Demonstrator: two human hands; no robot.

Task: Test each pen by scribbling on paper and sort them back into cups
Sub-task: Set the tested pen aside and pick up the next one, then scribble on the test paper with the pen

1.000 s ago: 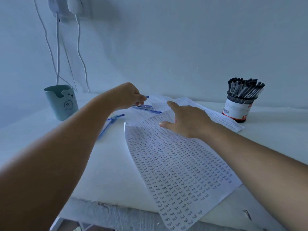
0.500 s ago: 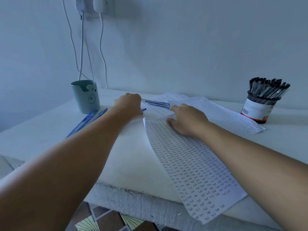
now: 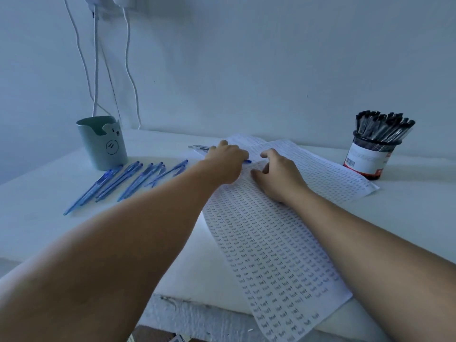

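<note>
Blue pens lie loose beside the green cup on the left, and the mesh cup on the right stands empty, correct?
Not quite. The head view shows the mesh cup packed with black pens. The blue pens do lie loose beside the green cup.

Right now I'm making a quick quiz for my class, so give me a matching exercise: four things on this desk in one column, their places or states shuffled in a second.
Things:
1. green cup
2. black pens
3. blue pens
4. right hand

Places or states:
A. lying loose on the table
B. resting on the printed paper
C. standing in the can at far right
D. upright at far left, under the cables

Pairs: 1-D, 2-C, 3-A, 4-B
</note>
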